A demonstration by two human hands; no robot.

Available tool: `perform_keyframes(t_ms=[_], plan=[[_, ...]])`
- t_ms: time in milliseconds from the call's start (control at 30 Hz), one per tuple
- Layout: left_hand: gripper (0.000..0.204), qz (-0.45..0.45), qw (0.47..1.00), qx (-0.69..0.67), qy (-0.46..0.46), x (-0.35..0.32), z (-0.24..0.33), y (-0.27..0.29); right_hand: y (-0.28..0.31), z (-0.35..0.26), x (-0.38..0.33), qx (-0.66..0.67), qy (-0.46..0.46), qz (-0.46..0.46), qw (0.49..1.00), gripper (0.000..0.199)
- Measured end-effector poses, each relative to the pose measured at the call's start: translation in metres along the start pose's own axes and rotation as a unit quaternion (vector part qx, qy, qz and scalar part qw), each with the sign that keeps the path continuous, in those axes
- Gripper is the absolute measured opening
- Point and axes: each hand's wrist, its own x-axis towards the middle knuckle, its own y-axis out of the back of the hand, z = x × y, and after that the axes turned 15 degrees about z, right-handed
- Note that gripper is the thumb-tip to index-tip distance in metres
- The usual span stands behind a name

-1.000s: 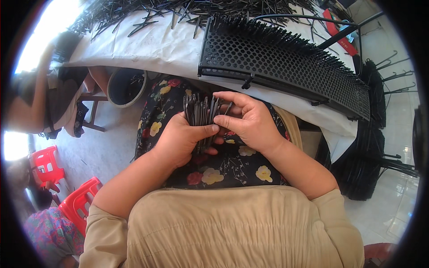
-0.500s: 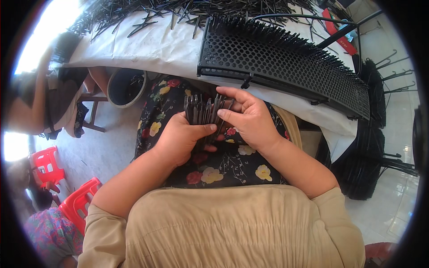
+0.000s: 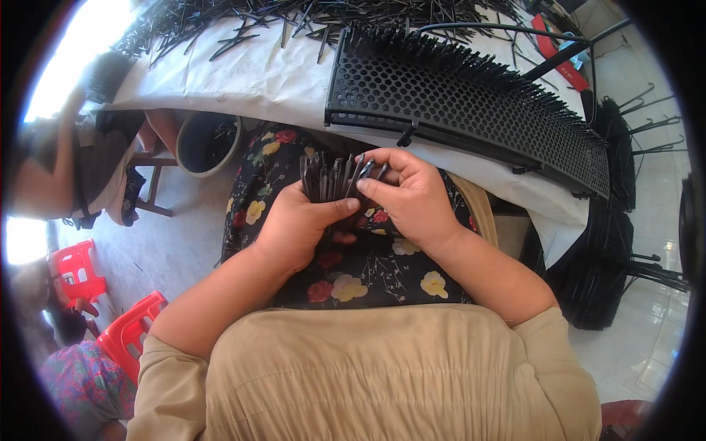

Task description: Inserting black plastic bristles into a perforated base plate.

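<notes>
A bundle of thin black sticks (image 3: 328,181), standing roughly upright side by side, is gripped by my left hand (image 3: 294,226) with the thumb laid across its front. My right hand (image 3: 418,200) pinches one or more black sticks (image 3: 365,170) at the bundle's right side between thumb and index finger. The lower ends of the bundle are mostly hidden by my fingers and the dark floral cloth (image 3: 349,288) on my lap. Beyond my right hand, a long black perforated rack (image 3: 441,95) stands on the table edge, with rows of black sticks along its top.
Many loose black sticks (image 3: 309,18) lie on the white-covered table (image 3: 243,81). A bucket (image 3: 209,170) stands below at left, near a seated person (image 3: 51,165). Red plastic stools (image 3: 136,331) are at lower left. Black racks with hooks (image 3: 599,257) stand at right.
The sticks at my right fingertips have tilted slightly, and one now catches the light. Both hands stay in nearly the same place over my lap.
</notes>
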Motion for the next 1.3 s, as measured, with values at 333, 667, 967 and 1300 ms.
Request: perform_keyframes(t_ms=[333, 667, 967, 1300], plan=[[0.025, -0.003, 1.0, -0.006, 0.01, 0.0, -0.003, -0.001, -0.002, 0.004, 0.0, -0.012, 0.014, 0.006, 1.0, 0.021], [0.02, -0.018, 0.997, 0.077, 0.001, 0.003, -0.006, 0.0, -0.003, -0.016, -0.006, -0.11, 0.033, -0.041, 0.993, 0.026], [0.018, 0.038, 0.998, 0.043, -0.01, 0.003, -0.006, 0.001, -0.003, -0.011, -0.007, -0.072, 0.029, 0.004, 0.997, 0.033], [0.018, 0.021, 1.0, -0.016, 0.002, 0.004, -0.008, 0.002, 0.004, 0.001, -0.001, -0.042, 0.003, -0.009, 0.999, 0.032]])
